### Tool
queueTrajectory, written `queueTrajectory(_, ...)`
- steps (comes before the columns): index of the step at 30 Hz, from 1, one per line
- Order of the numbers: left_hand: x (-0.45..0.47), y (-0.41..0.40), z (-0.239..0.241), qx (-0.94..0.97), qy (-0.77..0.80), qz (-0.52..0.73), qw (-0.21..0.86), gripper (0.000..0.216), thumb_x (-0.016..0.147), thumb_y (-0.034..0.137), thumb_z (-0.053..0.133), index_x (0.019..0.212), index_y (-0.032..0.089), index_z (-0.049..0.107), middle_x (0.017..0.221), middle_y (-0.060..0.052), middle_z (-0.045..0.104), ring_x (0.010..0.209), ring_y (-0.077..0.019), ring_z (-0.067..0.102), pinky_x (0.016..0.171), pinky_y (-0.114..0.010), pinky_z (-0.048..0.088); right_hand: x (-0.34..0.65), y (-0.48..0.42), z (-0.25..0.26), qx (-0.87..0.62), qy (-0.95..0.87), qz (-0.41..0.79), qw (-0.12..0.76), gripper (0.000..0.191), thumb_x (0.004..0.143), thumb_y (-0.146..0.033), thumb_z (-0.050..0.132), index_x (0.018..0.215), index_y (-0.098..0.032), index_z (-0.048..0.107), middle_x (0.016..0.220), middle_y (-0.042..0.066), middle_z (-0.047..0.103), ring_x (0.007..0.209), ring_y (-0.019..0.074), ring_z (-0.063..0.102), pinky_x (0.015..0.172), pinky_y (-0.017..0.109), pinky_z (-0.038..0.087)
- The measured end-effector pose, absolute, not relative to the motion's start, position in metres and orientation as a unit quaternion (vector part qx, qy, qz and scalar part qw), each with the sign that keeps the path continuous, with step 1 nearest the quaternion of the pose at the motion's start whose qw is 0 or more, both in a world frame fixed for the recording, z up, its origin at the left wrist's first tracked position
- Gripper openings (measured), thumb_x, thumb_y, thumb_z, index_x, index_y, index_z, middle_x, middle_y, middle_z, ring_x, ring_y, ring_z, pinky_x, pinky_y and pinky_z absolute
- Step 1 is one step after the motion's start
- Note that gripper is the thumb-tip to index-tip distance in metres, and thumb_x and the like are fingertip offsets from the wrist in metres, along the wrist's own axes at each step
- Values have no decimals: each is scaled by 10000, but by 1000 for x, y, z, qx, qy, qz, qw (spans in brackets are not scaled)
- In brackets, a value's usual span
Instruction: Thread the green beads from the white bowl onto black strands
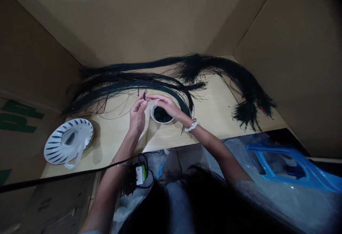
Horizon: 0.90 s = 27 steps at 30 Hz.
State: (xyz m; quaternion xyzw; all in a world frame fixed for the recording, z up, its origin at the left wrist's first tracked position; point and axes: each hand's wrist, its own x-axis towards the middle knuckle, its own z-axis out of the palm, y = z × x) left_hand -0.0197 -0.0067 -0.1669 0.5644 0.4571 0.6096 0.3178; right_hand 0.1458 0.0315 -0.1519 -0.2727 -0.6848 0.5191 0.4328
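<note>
My left hand point(137, 116) is closed, its thumb and fingers pinching a short, dark, bumpy strand point(144, 95) that looks like small beads on thread. From the right, my right hand point(169, 106) reaches across with its fingers pressed together, the tips meeting the left fingertips at the strand. Whatever those right fingertips hold is too small to make out. Beneath the right hand stands a white bowl point(153, 115) of tiny dark green beads point(161, 114), partly covered by that hand. Just behind both hands, a long bundle of dark green threads point(162, 88) curves over the table.
More dark bundles point(149, 64) lie along the cardboard wall point(149, 20), one with tufted ends point(247, 114) at the right. A striped plate point(55, 143) with a plastic bag point(76, 152) sits at the left table edge. A black cable point(80, 173) crosses in front; a blue stool point(291, 166) stands right.
</note>
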Motion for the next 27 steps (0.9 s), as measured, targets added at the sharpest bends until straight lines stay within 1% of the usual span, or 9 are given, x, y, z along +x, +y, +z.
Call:
queueTrajectory(3,-12,-6,-166,573,469,605,293,306,1023,482,526,1032,241,715,1454,-111,627,1423,-243,544,1178,-483,451,131,30,-150,-287,-755,394,438,310,957,-357,683,1232,-229,750,1372,79,697,1350,223,552,1207,420,389)
queueTrajectory(6,-13,-7,-164,584,479,602,259,319,1036,480,504,1065,248,720,1491,-98,602,1438,-240,526,1176,-474,454,123,32,-147,-297,-780,333,439,241,1000,-348,641,1145,-226,791,1230,88,751,1260,222,590,1162,426,436)
queueTrajectory(9,-18,-6,-159,587,482,599,255,350,1038,509,490,1064,248,722,1517,-101,584,1445,-249,519,1134,-460,490,122,33,-149,-300,-801,308,417,228,1016,-345,621,1075,-240,814,1181,83,754,1246,217,592,1136,421,450)
queueTrajectory(13,-25,-4,-142,592,472,606,244,396,1029,571,481,1107,260,714,1493,-92,607,1437,-256,529,1092,-437,520,127,29,-153,-316,-827,299,357,194,1001,-320,651,1055,-239,819,1156,64,769,1264,225,570,1145,435,399)
queueTrajectory(19,-41,-5,-101,568,411,664,259,295,977,545,602,1078,286,700,1430,-46,651,1416,-260,546,1122,-462,512,140,22,-159,-326,-853,271,304,228,1027,-319,607,1075,-219,806,1230,36,776,1298,276,516,1142,473,320)
queueTrajectory(21,-45,-7,-90,570,394,671,263,229,985,496,612,1038,291,699,1370,-28,681,1370,-246,579,1083,-438,535,143,21,-161,-328,-856,267,297,241,1036,-327,590,1081,-221,802,1230,33,777,1302,280,510,1132,467,322)
queueTrajectory(23,-44,-10,-83,557,355,694,286,152,965,427,661,976,282,703,1242,-18,721,1278,-221,632,1041,-407,547,144,21,-161,-329,-857,266,293,253,1041,-339,581,1097,-221,798,1242,37,772,1308,278,506,1132,467,324)
queueTrajectory(25,-39,-13,-79,536,318,717,313,123,925,391,713,915,268,710,1019,-10,738,1101,-185,691,1008,-386,547,146,19,-158,-335,-856,261,293,251,1037,-348,589,1112,-225,795,1279,41,757,1309,278,508,1141,481,317)
queueTrajectory(27,-34,-17,-77,540,328,706,321,149,902,408,732,894,260,719,796,6,684,865,-156,692,927,-366,557,149,17,-151,-340,-849,254,314,246,1016,-372,627,1138,-229,786,1307,45,743,1291,280,526,1144,499,321)
